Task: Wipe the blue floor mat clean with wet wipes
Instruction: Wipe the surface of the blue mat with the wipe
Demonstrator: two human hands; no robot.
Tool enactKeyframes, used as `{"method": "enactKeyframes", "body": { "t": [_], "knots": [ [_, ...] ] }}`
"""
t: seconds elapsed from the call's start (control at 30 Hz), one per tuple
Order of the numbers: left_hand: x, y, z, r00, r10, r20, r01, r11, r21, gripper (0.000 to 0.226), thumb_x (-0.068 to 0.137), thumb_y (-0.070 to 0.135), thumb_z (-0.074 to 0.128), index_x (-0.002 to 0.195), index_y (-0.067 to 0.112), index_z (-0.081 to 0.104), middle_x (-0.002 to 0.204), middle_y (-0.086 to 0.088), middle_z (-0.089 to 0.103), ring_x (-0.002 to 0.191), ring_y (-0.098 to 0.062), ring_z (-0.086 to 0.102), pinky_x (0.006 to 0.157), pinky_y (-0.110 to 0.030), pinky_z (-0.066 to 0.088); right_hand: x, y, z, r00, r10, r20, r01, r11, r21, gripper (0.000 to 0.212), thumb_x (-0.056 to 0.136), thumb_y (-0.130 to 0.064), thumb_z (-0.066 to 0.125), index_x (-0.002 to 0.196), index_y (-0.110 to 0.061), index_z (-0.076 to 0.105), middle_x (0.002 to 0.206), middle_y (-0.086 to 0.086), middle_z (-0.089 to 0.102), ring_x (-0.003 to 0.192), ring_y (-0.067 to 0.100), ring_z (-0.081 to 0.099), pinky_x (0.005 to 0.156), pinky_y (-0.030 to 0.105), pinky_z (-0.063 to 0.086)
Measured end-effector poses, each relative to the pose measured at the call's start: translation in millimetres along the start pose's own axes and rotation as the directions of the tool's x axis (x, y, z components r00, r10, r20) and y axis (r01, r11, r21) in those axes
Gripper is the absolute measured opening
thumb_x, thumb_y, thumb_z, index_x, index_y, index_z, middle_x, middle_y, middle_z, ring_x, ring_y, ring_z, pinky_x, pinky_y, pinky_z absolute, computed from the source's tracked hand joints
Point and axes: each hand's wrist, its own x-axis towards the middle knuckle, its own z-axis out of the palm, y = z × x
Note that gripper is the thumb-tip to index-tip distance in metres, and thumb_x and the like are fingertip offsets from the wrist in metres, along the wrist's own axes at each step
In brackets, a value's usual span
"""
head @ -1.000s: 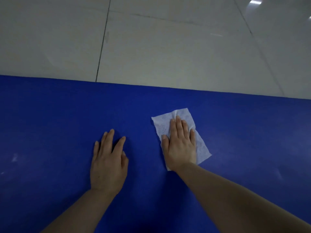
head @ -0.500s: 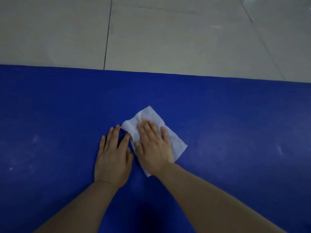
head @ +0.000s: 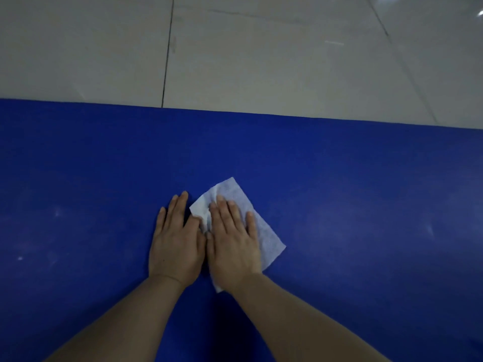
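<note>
right hand (head: 234, 242) presses a crumpled white wipe (head: 264, 231) flat on the matte blue mat (head: 366, 205), fingers straight, together; left hand (head: 175, 244) beside the wipe, fingers straight, slightly apart.

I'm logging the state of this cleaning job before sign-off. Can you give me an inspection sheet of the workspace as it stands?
Surface: blue floor mat lies flat; faint pale smudges at its left and right parts.
Job's things: one white wet wipe, spread on the mat, slightly bunched at its left corner.
Clutter: nothing seen.
Hands: right hand presses flat on the wipe; left hand rests flat on the mat beside it, touching the right hand.
Cables: nothing seen.
Surroundings: pale tiled floor beyond the mat's far edge, with dark grout lines.
</note>
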Motion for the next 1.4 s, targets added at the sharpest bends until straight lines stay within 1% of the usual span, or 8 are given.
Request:
{"method": "enactKeyframes", "body": {
  "t": [0.07,0.23,0.47,0.83,1.0,1.1,1.27,1.4],
  "knots": [
    [-0.8,-0.6,-0.7,1.0,0.009,-0.016,-0.009,1.0,0.0,0.053,0.089,0.025,0.025,0.127,0.008,0.057,0.149,-0.018,0.037,0.139,-0.029,0.027,0.117,-0.036,0.006,-1.9,26.0,-4.6,0.998,0.07,-0.01,-0.07,0.998,-0.01,0.058,0.095,-0.04,0.021,0.144,-0.015,0.039,0.152,0.001,0.03,0.14,0.016,0.031,0.117,0.043,0.013],
    [-1.1,0.4,-1.6,1.0,-0.006,-0.009,0.006,1.0,-0.014,0.057,0.09,0.028,0.021,0.138,0.012,0.049,0.152,-0.015,0.032,0.142,-0.027,0.025,0.117,-0.044,0.014,-6.8,91.6,-25.1,0.872,0.487,0.056,-0.49,0.87,0.05,0.059,0.1,-0.041,0.009,0.151,-0.017,-0.01,0.159,-0.001,-0.014,0.146,0.014,-0.014,0.118,0.043,-0.008],
    [-0.8,0.9,-5.7,0.998,-0.013,0.065,0.015,1.0,-0.021,0.057,0.09,0.027,0.022,0.135,0.009,0.052,0.151,-0.016,0.034,0.141,-0.028,0.027,0.117,-0.037,0.009,-22.6,27.5,3.1,0.986,0.156,-0.064,-0.155,0.988,0.029,0.057,0.096,-0.043,0.027,0.145,-0.015,0.036,0.154,0.002,0.029,0.141,0.017,0.027,0.11,0.047,0.016],
    [-75.8,-24.0,-22.3,0.985,0.012,0.172,-0.014,1.0,0.013,0.07,0.098,0.055,0.013,0.131,0.011,0.055,0.151,-0.01,0.035,0.139,-0.025,0.029,0.118,-0.035,0.008,-22.8,41.3,-7.5,0.995,0.075,0.069,-0.079,0.995,0.059,0.062,0.091,-0.049,-0.004,0.147,-0.023,-0.014,0.155,-0.007,-0.021,0.144,0.012,-0.02,0.114,0.04,-0.019],
    [-76.6,-22.9,-21.5,0.989,0.01,0.15,-0.014,1.0,0.027,0.068,0.098,0.053,0.013,0.131,0.012,0.055,0.151,-0.01,0.036,0.139,-0.025,0.03,0.117,-0.038,0.012,-25.5,83.1,-18.3,0.89,0.452,0.066,-0.455,0.889,0.047,0.06,0.095,-0.048,0.0,0.145,-0.02,-0.019,0.158,-0.002,-0.018,0.144,0.012,-0.019,0.117,0.042,-0.013],
    [-76.2,-21.9,-21.6,0.992,0.018,0.127,-0.021,1.0,0.02,0.059,0.094,0.046,0.027,0.131,0.01,0.056,0.15,-0.011,0.037,0.139,-0.026,0.031,0.117,-0.037,0.011,-30.3,64.1,-12.9,0.879,0.47,0.081,-0.474,0.88,0.038,0.056,0.1,-0.043,0.008,0.142,-0.018,-0.021,0.158,0.001,-0.019,0.142,0.014,-0.022,0.117,0.045,-0.012],
    [-75.9,-23.1,-22.1,0.989,0.009,0.146,-0.014,0.999,0.032,0.053,0.088,0.041,0.036,0.126,0.011,0.057,0.147,-0.013,0.04,0.137,-0.026,0.032,0.116,-0.036,0.01,-56.9,-17.6,10.0,0.995,0.098,-0.011,-0.096,0.989,0.108,0.055,0.099,-0.04,0.02,0.143,-0.013,0.038,0.152,0.006,0.031,0.141,0.021,0.028,0.114,0.054,0.021],
    [-75.4,-22.7,-24.0,0.988,0.004,0.155,-0.008,1.0,0.022,0.053,0.088,0.041,0.036,0.127,0.012,0.057,0.147,-0.013,0.04,0.137,-0.025,0.032,0.116,-0.035,0.01,-55.7,8.3,5.5,0.997,0.07,-0.012,-0.069,0.995,0.072,0.056,0.095,-0.041,0.026,0.14,-0.012,0.044,0.148,0.002,0.035,0.136,0.018,0.039,0.112,0.05,0.023]
  ]
}}
